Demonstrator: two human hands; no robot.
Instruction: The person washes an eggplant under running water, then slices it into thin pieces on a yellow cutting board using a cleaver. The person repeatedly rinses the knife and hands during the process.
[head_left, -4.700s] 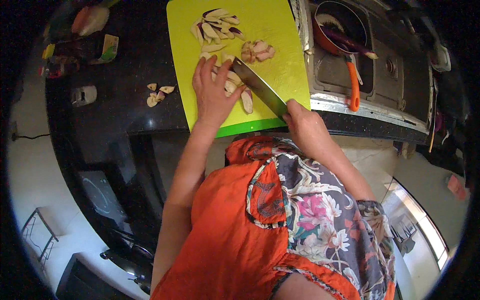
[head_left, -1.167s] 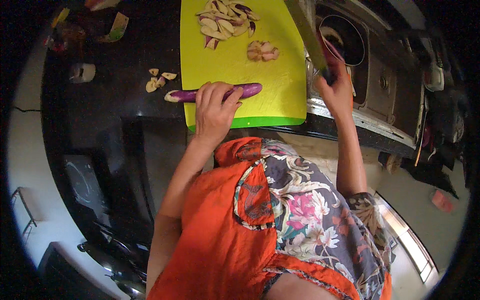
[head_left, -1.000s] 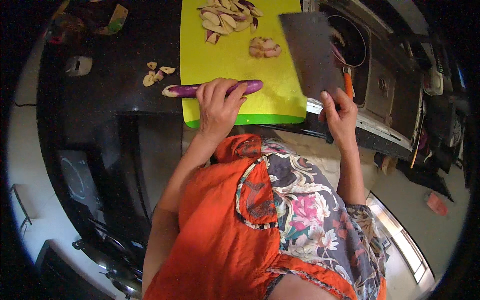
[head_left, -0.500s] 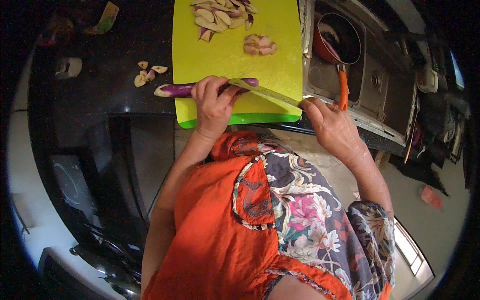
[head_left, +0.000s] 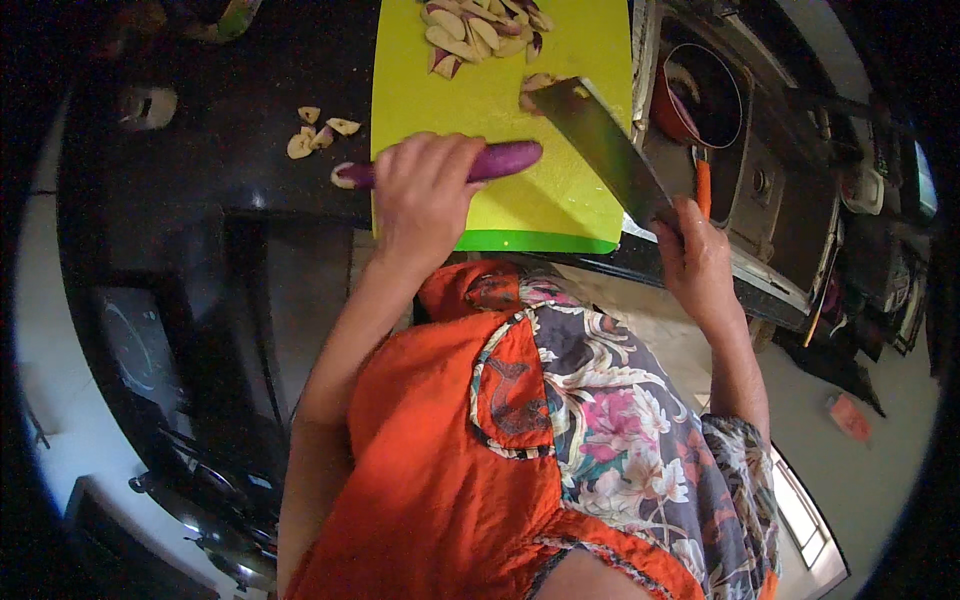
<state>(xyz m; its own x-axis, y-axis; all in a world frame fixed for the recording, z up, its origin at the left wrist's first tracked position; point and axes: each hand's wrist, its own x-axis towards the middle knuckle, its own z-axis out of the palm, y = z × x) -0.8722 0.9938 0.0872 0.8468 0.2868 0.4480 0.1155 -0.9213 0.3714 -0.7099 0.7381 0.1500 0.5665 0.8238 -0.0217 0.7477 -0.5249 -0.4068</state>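
My left hand [head_left: 422, 190] is closed around a long purple eggplant [head_left: 510, 158], its pale end sticking out past the left edge of the yellow cutting board [head_left: 410, 105]. In my right hand [head_left: 697, 262] is the handle of a wide-bladed knife [head_left: 607, 148]. The blade angles up and left over the board, apart from the eggplant, its broad face showing. Its tip partly covers a small clump of pinkish pieces [head_left: 533, 90]. Toward the board's far side lies a heap of pale, purple-skinned eggplant slices [head_left: 485, 32].
Several cut eggplant pieces [head_left: 318, 135] lie on the black counter [head_left: 250, 165] left of the board. On the right, an orange pan [head_left: 672, 112] with an orange handle stands in a metal sink [head_left: 745, 200]. A white container [head_left: 150, 108] is at the far left.
The knife has come away from the eggplant, and its blade has turned broad side into view. My left hand still grips the eggplant, now tilted up at its right end. The view has shifted slightly.
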